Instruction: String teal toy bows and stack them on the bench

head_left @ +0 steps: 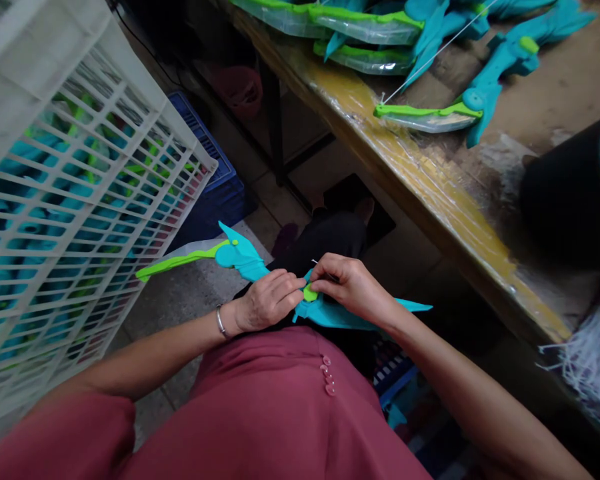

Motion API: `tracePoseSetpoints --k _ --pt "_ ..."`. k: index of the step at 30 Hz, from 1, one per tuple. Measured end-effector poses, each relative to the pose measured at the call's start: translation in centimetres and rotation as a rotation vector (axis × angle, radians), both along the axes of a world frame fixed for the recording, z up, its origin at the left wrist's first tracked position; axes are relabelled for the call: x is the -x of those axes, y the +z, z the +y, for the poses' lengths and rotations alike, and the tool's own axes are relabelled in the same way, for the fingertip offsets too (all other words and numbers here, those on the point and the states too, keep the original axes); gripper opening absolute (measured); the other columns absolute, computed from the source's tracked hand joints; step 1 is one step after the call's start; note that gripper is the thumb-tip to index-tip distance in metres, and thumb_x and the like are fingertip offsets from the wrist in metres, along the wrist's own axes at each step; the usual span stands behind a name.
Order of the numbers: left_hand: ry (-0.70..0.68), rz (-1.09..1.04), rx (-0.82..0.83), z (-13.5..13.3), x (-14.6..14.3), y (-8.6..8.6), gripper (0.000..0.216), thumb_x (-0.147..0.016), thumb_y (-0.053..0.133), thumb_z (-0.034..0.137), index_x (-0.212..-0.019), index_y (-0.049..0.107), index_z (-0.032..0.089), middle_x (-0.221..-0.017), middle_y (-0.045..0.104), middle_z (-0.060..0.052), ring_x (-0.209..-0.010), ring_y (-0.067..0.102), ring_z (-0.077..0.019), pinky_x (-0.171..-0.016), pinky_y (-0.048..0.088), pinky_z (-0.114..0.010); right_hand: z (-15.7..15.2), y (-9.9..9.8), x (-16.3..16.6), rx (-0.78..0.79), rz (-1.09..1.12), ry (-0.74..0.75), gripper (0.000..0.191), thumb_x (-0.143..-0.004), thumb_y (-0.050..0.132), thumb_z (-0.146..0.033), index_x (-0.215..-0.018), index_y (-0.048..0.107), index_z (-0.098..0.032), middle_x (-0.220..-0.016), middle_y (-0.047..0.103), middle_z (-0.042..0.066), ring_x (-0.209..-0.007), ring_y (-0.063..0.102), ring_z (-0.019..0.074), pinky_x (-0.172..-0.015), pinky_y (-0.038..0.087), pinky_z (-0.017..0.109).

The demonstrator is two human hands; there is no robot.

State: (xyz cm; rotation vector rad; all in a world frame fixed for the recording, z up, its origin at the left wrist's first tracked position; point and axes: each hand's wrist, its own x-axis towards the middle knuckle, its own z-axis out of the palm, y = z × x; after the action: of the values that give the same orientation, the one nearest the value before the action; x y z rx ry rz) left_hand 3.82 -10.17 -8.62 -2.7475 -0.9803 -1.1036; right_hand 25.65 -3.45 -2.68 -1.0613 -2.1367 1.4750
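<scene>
A teal toy bow with lime-green and clear parts lies across my lap, one arm stretching out to the left. My left hand is wrapped over its middle section. Close beside it, my right hand pinches at the bow's middle, thumb and fingers by a round lime-green piece. A short white end, perhaps string, sticks up above the right fingers. Whatever lies between those fingertips is hidden. The bow's pointed teal end shows beyond my right wrist.
On the left stands a tall white slatted crate full of teal and green parts, with a blue crate behind. The worn table at right bears several similar bows, a black bucket of green pieces and hanging white strings.
</scene>
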Motion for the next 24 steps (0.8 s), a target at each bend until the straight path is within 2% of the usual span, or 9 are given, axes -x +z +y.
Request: tracePoseSetpoints --k 3,9,15,19,24 --pt "0.001 -0.003 -0.025 0.0 -0.2 0.2 0.008 -0.1 0.053 0.008 -0.104 0.059 0.013 -0.1 0.075 -0.011 -0.091 0.072 -0.0206 -0.083 0.064 -0.038 -0.5 -0.4 -0.3 -0.003 0.054 0.002 0.009 -0.094 0.071 -0.015 -0.085 0.07 -0.018 -0.088 0.063 0.002 -0.077 0.059 0.013 -0.069 0.046 0.024" --pt "-0.026 0.021 -0.06 0.3 -0.2 1.2 0.009 -0.102 0.051 0.01 -0.104 0.059 0.013 -0.097 0.076 -0.01 -0.086 0.073 -0.0208 -0.077 0.064 -0.037 -1.3 -1.1 -0.6 -0.046 0.158 -0.014 0.017 -0.103 0.065 -0.029 -0.09 0.072 -0.02 -0.09 0.062 0.003 -0.082 0.062 0.0149 -0.071 0.048 0.026" --pt "-0.038 0.055 -0.093 0.4 0.0 1.4 0.013 -0.102 0.05 0.009 -0.109 0.06 0.013 -0.099 0.077 -0.01 -0.088 0.074 -0.0204 -0.077 0.064 -0.036 -1.5 -1.9 -0.7 -0.107 0.202 -0.052 0.028 -0.103 0.066 -0.044 -0.091 0.071 -0.019 -0.088 0.062 0.003 -0.079 0.062 0.0145 -0.07 0.049 0.025" --pt "-0.034 0.045 -0.09 0.3 -0.2 1.3 0.012 -0.103 0.049 0.01 -0.106 0.061 0.012 -0.097 0.077 -0.01 -0.089 0.074 -0.0207 -0.077 0.064 -0.036 -1.6 -1.9 -0.9 -0.196 0.182 -0.041 0.03 -0.104 0.063 -0.044 -0.091 0.071 -0.018 -0.085 0.063 0.003 -0.076 0.062 0.0135 -0.068 0.048 0.024" --pt "-0.031 0.039 -0.08 0.3 -0.3 1.2 0.015 -0.104 0.047 0.011 -0.105 0.061 0.015 -0.098 0.077 -0.009 -0.089 0.073 -0.0195 -0.077 0.063 -0.035 -2.6 -1.5 -1.3 -0.328 0.093 -0.027 0.026 -0.108 0.057 -0.039 -0.103 0.071 -0.018 -0.096 0.064 0.007 -0.082 0.065 0.0154 -0.071 0.051 0.026"
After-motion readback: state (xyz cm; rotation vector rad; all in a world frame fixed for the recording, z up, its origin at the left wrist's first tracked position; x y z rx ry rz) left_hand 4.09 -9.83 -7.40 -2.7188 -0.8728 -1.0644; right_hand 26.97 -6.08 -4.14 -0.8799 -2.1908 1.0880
